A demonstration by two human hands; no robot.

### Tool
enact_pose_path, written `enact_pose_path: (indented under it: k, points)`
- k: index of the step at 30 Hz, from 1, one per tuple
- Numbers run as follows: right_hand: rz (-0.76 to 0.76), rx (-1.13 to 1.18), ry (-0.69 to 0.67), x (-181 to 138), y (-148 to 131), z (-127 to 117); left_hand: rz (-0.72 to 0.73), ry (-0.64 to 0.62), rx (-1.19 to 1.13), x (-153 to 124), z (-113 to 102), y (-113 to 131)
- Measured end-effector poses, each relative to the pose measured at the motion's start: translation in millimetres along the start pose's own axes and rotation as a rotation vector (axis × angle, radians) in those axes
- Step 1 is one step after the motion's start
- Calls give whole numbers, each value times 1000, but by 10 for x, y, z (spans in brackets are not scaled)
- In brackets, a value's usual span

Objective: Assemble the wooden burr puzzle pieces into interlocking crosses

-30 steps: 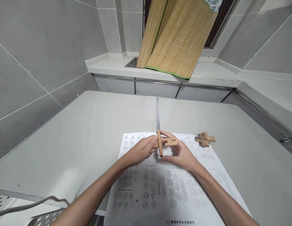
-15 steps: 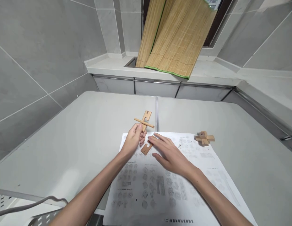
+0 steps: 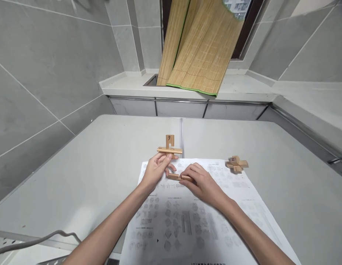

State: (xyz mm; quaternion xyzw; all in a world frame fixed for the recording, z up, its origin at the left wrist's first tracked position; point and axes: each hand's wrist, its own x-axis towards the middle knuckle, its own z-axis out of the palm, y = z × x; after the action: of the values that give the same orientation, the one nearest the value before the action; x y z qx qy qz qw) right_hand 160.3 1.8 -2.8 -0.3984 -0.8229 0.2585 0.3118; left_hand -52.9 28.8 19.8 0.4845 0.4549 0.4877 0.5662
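Observation:
My left hand point(image 3: 157, 167) is closed on two interlocked wooden puzzle pieces point(image 3: 169, 150): a notched upright one marked 3 and another lying crosswise through it. They are held above the far edge of a printed sheet point(image 3: 184, 224). My right hand point(image 3: 200, 180) pinches a separate notched wooden puzzle piece point(image 3: 173, 177) by its right part, over the sheet. That piece's left end lies just below the left hand's fingers; whether they touch it I cannot tell.
An assembled wooden cross puzzle point(image 3: 236, 164) sits at the sheet's far right corner. The light grey table point(image 3: 104, 154) ends at a white ledge point(image 3: 127, 84) with a bamboo blind point(image 3: 198, 55) above. A grey cable point(image 3: 35, 243) runs at lower left.
My right hand has gone from resting on the loose piece to gripping it, and the piece is turned onto its edge. The joined pieces in my left hand have been rotated.

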Motion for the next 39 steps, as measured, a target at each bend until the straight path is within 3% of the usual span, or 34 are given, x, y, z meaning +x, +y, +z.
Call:
enact_pose_path:
  k: [3, 7, 10, 14, 17, 31, 39]
  points:
    - [90, 83, 71, 14, -11, -26, 3, 20, -11, 10, -4, -5]
    - [378, 271, 164, 34, -16, -69, 30, 76, -13, 24, -36, 22]
    - [511, 636, 205, 65, -1, -124, 40, 98, -20, 32, -57, 34]
    - [535, 1221, 166, 112, -2, -203, 38, 59, -2, 38, -48, 3]
    - [546, 1419, 139, 119, -24, -214, 28, 21, 19, 29, -18, -33]
    - [521, 1600, -7, 37, -142, -155, -10, -119, 81, -35, 72, -60]
    - [415, 1556, 48, 5, -108, -109, -31, -151, 59, -42, 88, -62]
